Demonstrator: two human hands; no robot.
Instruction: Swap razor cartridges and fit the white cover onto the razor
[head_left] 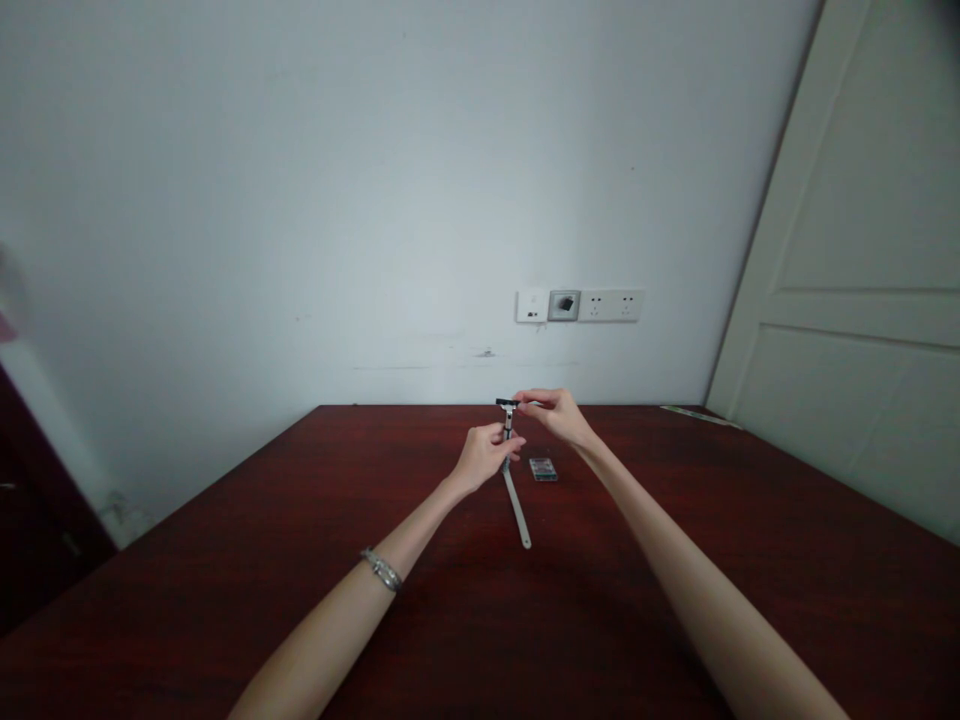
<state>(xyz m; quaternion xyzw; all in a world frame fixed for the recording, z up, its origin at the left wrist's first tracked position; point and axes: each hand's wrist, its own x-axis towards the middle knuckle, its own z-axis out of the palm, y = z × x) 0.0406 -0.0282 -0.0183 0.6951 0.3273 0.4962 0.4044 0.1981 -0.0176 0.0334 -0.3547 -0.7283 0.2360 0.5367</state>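
Observation:
My left hand point(482, 458) is closed around the upper shaft of a long-handled razor point(509, 420), which stands up with its black crosswise head at the top. From below the fingers, a flat white handle point(517, 508) with a small hole at its end runs toward me and appears to be part of the same razor. My right hand point(553, 411) pinches at the right end of the black head, thumb and fingertips together. Just below the right hand, a small clear flat case point(543, 469) lies on the table; its contents are too small to make out.
The dark red wooden table point(360, 640) reaches back to a white wall with a row of sockets point(610, 305). A thin flat strip point(700, 416) lies at the table's far right edge. At the right stands a pale panelled door point(862, 280).

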